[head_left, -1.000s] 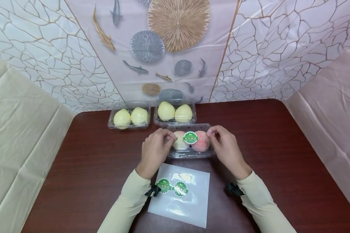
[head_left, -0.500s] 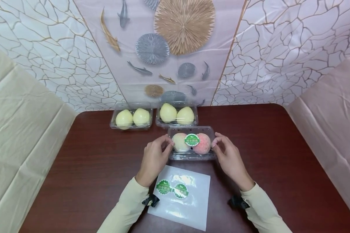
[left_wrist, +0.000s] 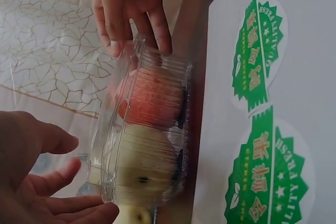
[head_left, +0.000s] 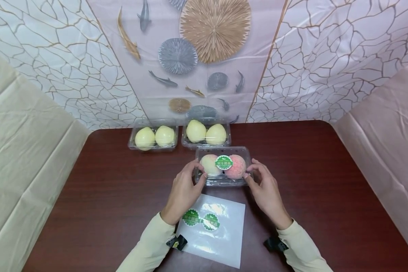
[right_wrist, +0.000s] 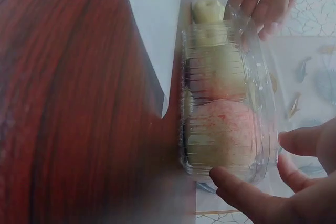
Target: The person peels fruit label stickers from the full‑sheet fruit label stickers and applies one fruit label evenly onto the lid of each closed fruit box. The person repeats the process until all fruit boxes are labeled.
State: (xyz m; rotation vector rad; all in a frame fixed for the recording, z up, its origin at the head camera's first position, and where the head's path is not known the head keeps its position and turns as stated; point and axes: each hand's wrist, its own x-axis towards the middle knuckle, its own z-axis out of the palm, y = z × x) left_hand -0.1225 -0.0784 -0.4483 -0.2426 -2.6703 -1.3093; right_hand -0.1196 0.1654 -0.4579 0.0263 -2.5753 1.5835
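Observation:
A clear plastic fruit box (head_left: 224, 182) with two peaches sits mid-table, lid down. The left peach (head_left: 209, 166) is pale, the right one (head_left: 237, 168) pink. Stuck on the lid is a round green-and-white label (head_left: 223, 162). My left hand (head_left: 184, 190) is at the box's left end, fingers loosely spread; in the left wrist view its fingertips (left_wrist: 107, 213) touch the edge while the thumb stays off. At the other end, my right hand (head_left: 268, 192) has thumb and fingers spread around the corner, a fingertip (right_wrist: 223, 177) touching the plastic in the right wrist view.
A white backing sheet (head_left: 224, 241) with two more green labels (head_left: 211, 221) lies in front of the box. Behind stand two clear boxes of pale yellow fruit, one at left (head_left: 153, 145) and one (head_left: 206, 142) close behind the peaches. Patterned cloth (head_left: 207, 94) hangs along the back.
Both hands were pinched near the label's sides a second ago. They have moved down and outward to the box's ends, and their fingers have loosened and spread.

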